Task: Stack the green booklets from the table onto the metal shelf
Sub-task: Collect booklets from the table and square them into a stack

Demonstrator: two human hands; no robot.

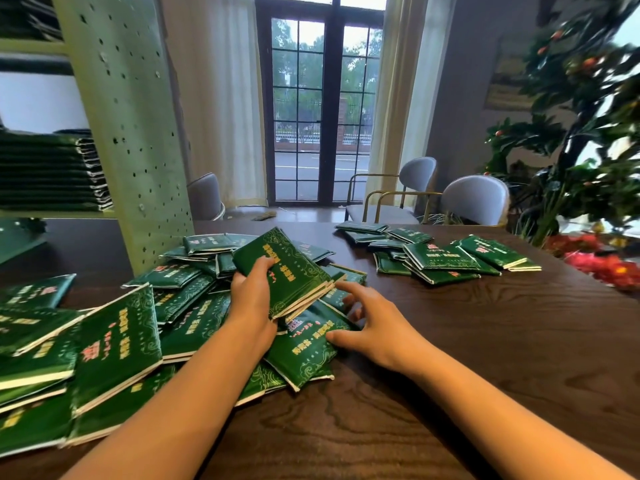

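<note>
both hands work at the near middle of the table. left hand [254, 296] grips a small bundle of green booklets [287, 271] by its left edge, thumb on the top cover and fingers underneath, the bundle lifted and tilted above the pile. right hand [374, 327] is spread with fingers loosely bent and holds nothing. its thumb lies against the edge of a loose booklet [304, 351] lying flat just below the bundle. whether its fingertips touch the covers under them i cannot tell.

the booklets look thin and light, with glossy covers and pale page edges. one alone would likely bend, while several together seem stiffer. the gloss suggests they slide on each other, so a bundle is probably best pinched across a long edge, with the other hand squaring the loose ends.

more lie in a big jumbled heap [114, 344] spreading left and near on the dark wooden table [450, 358], and a smaller scatter [440, 258] sits far right, well apart. at the left stands the metal shelf [128, 133], its perforated pale green upright beside the heap, with stacked booklets [48, 171] already on one level. much of the job looks left to do.

beyond the table are two grey chairs [474, 202], a tall paned glass door [322, 109], and at the far right a leafy plant [581, 126] with red flowers [602, 261] near its foot.
</note>
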